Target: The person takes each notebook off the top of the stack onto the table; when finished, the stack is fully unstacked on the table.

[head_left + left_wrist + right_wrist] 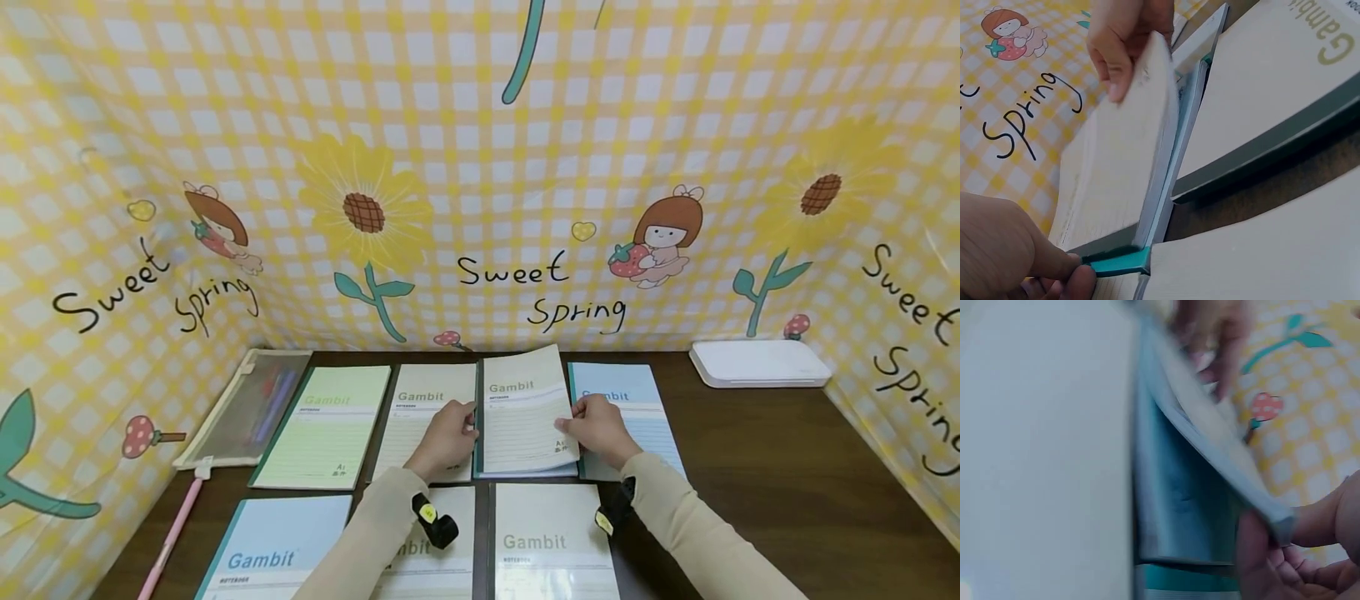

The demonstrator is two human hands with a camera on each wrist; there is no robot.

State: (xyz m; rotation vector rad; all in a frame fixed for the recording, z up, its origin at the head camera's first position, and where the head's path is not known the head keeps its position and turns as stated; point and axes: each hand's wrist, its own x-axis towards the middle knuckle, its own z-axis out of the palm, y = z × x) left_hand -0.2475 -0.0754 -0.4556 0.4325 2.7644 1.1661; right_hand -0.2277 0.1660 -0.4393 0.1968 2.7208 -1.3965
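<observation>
A cream Gambit notebook [525, 417] with a dark spine lies tilted over a blue notebook [1185, 487] with a teal spine, its right side raised. My right hand [600, 429] pinches the cream notebook's right edge between thumb and fingers; the right wrist view shows a gap beneath it. At the left, my left hand [447, 437] pinches at the spine side, thumb and forefinger by the teal spine [1119, 262]. I cannot tell whether these fingers hold the lower notebook, the cream one or both.
Beside the pair lie another cream notebook [393, 442], a green one [330, 433] and a blue one [637, 417]. Several more form a nearer row under my forearms. A mesh zip pouch [232, 417], a pink stick [172, 533] and a white case [757, 364] lie toward the sides.
</observation>
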